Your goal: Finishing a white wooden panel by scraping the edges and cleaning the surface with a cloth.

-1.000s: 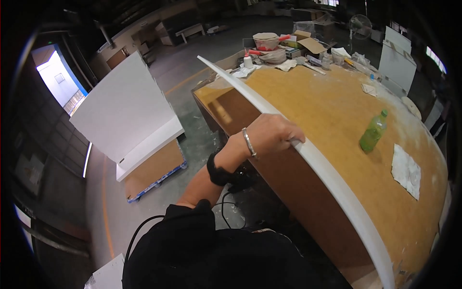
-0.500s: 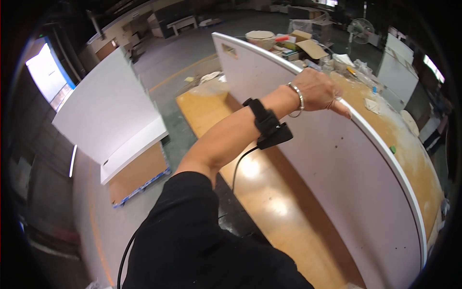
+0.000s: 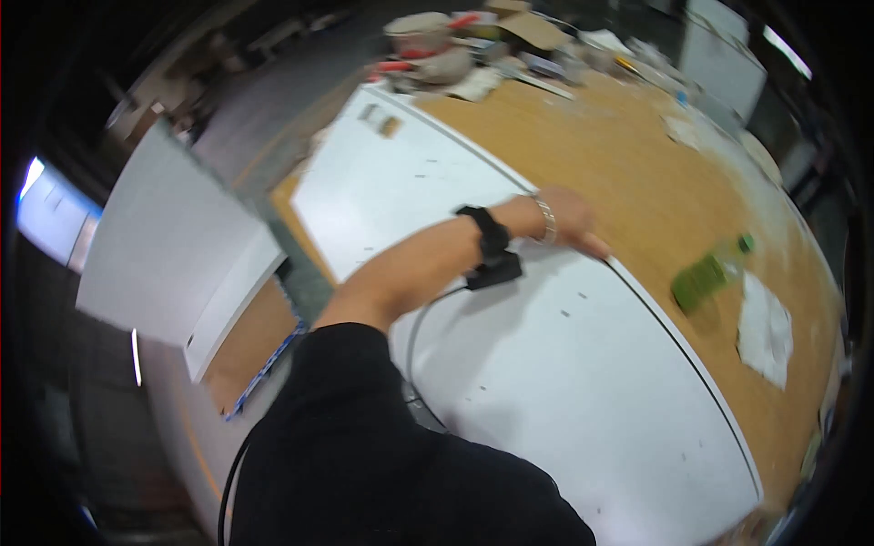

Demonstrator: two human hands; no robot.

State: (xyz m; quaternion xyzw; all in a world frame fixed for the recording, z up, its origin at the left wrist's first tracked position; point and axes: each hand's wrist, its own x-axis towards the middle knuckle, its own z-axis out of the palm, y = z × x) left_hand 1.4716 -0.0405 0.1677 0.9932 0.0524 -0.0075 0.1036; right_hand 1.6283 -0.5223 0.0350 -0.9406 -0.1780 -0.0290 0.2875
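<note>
white panel (image 3: 628,391): lying flat or nearly so on the table, under the forearm, spreading from beneath the left hand toward the person
left hand (image 3: 568,218): at the panel's far long edge, back of the hand up, thumb pointing along the edge; blurred, so i cannot tell whether the fingers grip it or only press
right hand: out of view; i cannot tell its state
cutout (image 3: 390,126): in the panel's corner, beyond the hand to its left
wrist: silver bracelet (image 3: 547,219) just behind the hand, then a black strap (image 3: 492,238) with a small box, its cable (image 3: 412,350) hanging down over the panel
table (image 3: 637,209): yellow-brown top, bare just right of the hand
bottle (image 3: 706,280): green, on the table, right of the hand and somewhat nearer the person
white sheet (image 3: 765,335): just past the bottle, farther right
clutter: cardboard box (image 3: 535,29) and a red-and-white tub (image 3: 421,38), well beyond the hand
white unit (image 3: 168,241): well left of the hand, above a brown board (image 3: 238,350) with blue edging
</note>
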